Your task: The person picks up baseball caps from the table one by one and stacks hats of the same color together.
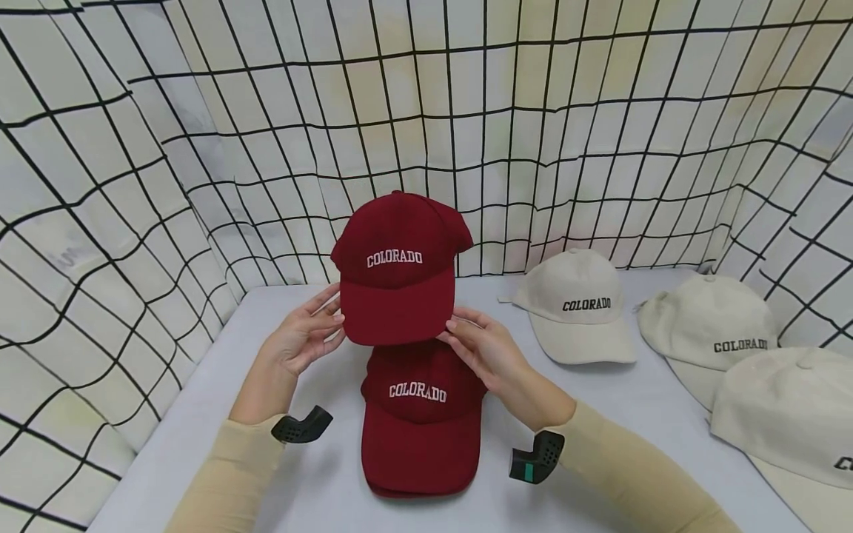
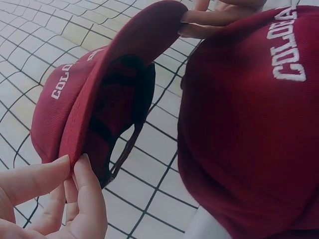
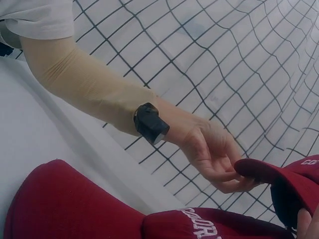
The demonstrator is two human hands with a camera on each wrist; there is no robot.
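Observation:
A dark red baseball cap (image 1: 398, 296) with white COLORADO lettering is held up by both hands, its brim toward me. My left hand (image 1: 309, 333) pinches the left edge of the brim between thumb and fingers; the left wrist view shows this grip (image 2: 75, 189) closely, along with the cap's hollow underside. At the brim's right corner, my right hand (image 1: 481, 344) pinches with thumb and fingers. Below and nearer lies another red COLORADO cap (image 1: 421, 451) on the table, its crown partly hidden by the raised cap. A second brim edge shows beneath its brim.
Several off-white COLORADO caps rest on the right: one at the back (image 1: 580, 311), one beside it (image 1: 709, 326), one nearer (image 1: 793, 400). A white cloth covers the table (image 1: 220, 370). White sheeting with a black grid (image 1: 466, 141) encloses the back and sides.

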